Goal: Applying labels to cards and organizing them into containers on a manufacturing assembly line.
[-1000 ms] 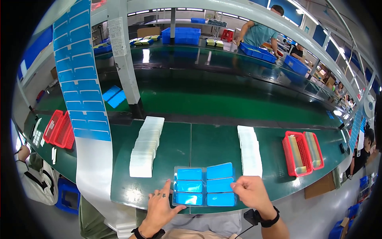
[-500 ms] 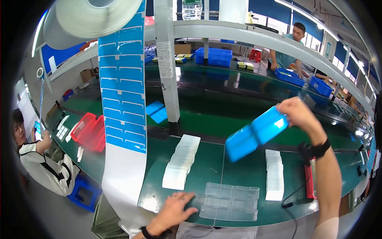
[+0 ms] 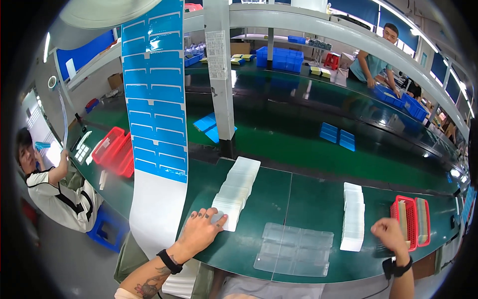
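On the bench (image 3: 308,199), clear tray's (image 3: 294,251) empty, blue sheets (image 3: 328,132) already on the belt (image 3: 279,134), loads of cards (image 3: 236,182) left; left hand (image 3: 199,231) touching some, grip unclear, right hand (image 3: 391,233) curled closed.

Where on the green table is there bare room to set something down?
Bare tabletop lies behind the transparent tray, between the left card stack and right card stack. Crowded: the right side, with that stack, right hand and red baskets; left hand blocks the left stack's near end.

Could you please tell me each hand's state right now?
Left hand: touching the left white stack; grip unclear.
Right hand: loosely closed, nothing visible in it.
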A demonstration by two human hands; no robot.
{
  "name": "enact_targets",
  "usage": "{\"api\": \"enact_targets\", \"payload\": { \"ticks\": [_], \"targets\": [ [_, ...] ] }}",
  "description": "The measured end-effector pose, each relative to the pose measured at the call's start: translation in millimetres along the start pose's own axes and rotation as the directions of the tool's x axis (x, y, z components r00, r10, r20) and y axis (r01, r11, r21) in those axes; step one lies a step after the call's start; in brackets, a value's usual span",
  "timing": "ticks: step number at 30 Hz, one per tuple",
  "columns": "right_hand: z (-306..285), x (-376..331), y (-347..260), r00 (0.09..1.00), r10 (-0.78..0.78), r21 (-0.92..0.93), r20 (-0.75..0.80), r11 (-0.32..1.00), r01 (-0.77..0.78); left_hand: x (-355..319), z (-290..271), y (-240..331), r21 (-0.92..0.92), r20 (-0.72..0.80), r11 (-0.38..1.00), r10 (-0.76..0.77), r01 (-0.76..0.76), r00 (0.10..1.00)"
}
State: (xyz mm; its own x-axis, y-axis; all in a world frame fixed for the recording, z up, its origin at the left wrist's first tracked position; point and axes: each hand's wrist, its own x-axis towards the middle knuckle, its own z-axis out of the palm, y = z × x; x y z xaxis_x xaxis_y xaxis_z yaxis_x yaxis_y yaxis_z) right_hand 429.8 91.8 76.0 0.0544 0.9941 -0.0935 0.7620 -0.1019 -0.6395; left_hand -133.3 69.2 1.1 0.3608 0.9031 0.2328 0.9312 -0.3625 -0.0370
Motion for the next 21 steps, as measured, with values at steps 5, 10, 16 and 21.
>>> {"api": "enact_targets", "payload": {
  "ticks": [5, 10, 16, 21],
  "targets": [
    [26, -56, 26, 0.995, 0.096, 0.140, 0.027, 0.985, -0.099, 15, 4, 11, -0.138, 0.031, 0.990, -0.024, 0.028, 0.999],
    [47, -57, 8, 0.976, -0.218, -0.211, 0.016, 0.953, 0.216, -8, -1, -5, -0.388, 0.124, 0.895, -0.184, 0.219, 0.975],
    [61, -56, 20, 0.918, -0.396, -0.398, -0.040, 0.849, 0.349, 0, -5, 6, -0.491, 0.193, 0.824, -0.213, 0.282, 0.958],
    [68, -54, 32, 0.887, -0.459, -0.596, -0.043, 0.725, 0.346, 3, -8, 16, -0.515, 0.223, 0.793, -0.241, 0.325, 0.944]
  ]
}}
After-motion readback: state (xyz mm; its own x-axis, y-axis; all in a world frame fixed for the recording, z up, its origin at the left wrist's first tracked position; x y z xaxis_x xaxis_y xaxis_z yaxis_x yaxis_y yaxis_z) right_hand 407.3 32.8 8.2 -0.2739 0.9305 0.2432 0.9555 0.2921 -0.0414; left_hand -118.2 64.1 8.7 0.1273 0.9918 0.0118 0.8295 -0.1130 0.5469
